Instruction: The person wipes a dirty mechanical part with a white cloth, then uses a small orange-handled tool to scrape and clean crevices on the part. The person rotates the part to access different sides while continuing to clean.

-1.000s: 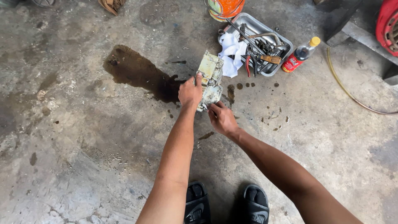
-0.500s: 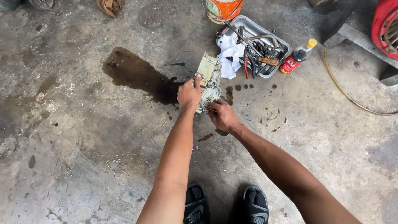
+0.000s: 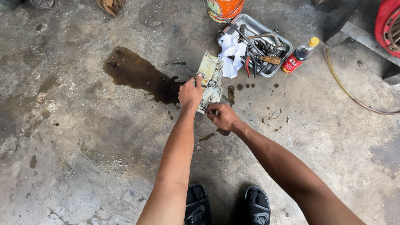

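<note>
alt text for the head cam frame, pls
Both hands grip a grimy pale metal machine part over stained concrete: left hand on its side, right hand at its lower end. A tool tray and bottle lie beyond.

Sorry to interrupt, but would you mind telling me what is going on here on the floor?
A person crouches over a stained concrete floor, gripping a grimy pale metal engine part with the left hand while the right hand works at its lower end. Beyond it sit a metal tray of tools, a white rag and a small bottle.
</note>
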